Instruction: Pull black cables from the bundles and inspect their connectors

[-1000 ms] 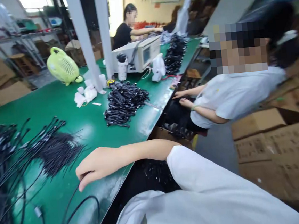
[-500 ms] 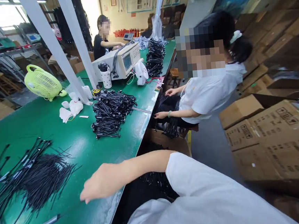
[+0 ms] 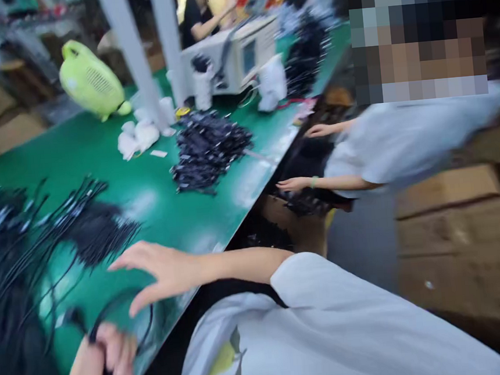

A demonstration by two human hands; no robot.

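Observation:
At the lower left my left hand (image 3: 101, 364) is closed around a black cable (image 3: 98, 318), which bows up in a loop toward my other hand. My right hand (image 3: 161, 271) is open above the green tabletop (image 3: 92, 143), thumb and fingers spread beside that loop. Whether the right fingertips touch the cable I cannot tell. Beyond the hands lies a fanned bundle of thin black cables (image 3: 100, 232). A bigger pile of black cables (image 3: 8, 325) covers the left side of the table. Motion blurs the whole view.
Farther along lie a heap of black cables (image 3: 209, 150), white crumpled items (image 3: 138, 138), a green fan (image 3: 91, 79), a bottle (image 3: 203, 89) and a white instrument (image 3: 238, 54). A co-worker in white (image 3: 386, 140) sits at the right, near cardboard boxes (image 3: 460, 239). Another person (image 3: 200, 17) is behind the instrument.
My left hand has come into view holding the looped cable. My right hand has opened from a pinch and risen slightly. The camera view has shifted, moving the table items rightward and up.

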